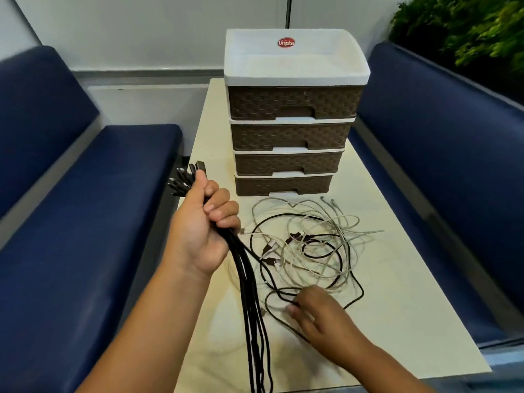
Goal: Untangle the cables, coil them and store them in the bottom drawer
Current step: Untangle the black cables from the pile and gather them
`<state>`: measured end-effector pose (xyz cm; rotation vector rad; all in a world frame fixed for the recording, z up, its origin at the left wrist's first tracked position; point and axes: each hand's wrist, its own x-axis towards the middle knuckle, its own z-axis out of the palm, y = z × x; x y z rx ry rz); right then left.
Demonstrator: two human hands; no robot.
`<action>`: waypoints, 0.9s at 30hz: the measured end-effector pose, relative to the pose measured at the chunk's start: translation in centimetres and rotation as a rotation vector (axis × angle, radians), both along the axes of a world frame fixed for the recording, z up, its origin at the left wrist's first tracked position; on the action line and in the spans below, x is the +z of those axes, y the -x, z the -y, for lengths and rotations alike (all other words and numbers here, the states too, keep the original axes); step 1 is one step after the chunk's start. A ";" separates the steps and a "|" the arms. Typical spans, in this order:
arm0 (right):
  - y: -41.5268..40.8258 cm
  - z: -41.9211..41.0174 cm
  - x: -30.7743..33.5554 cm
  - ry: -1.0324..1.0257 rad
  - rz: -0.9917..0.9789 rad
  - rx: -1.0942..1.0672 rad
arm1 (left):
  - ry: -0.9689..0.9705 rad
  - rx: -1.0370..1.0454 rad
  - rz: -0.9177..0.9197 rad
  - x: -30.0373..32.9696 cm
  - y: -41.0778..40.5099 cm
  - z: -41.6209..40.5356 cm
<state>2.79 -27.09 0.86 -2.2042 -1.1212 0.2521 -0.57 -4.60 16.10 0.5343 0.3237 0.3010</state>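
A bundle of black cables (249,293) is gripped in the left hand (202,231), whose fingers are curled tightly round it; the bundle is held raised over the near left part of the table, its plug ends (184,177) fanned out above the thumb and its lengths hung down past the near edge of the view. A loose tangle of white and black cables (309,248) is spread on the table (397,321) to the right of the bundle, just near of the drawer unit, with several white plug ends pointed to the far right. One black cable loop (354,299) at the near side of the tangle is touched by the right hand (320,316), which is laid low over the table; its fingertips are bent onto the cable, but whether the cable is pinched cannot be told, the hand being blurred. A drawer unit (292,109) of four brown woven-pattern drawers in a white frame is stood at the far middle of the table, all drawers closed; the bottom drawer (283,185) is the one nearest the tangle. A red oval label (286,42) is borne on the white top tray. Blue padded benches (85,194) are set to the left and right of the table, and green foliage (467,26) is seen at the far right.
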 end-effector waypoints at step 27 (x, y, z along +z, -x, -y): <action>-8.6 4.2 12.4 -0.517 -0.394 -0.520 | -0.464 -0.478 -0.066 1.3 -1.7 6.0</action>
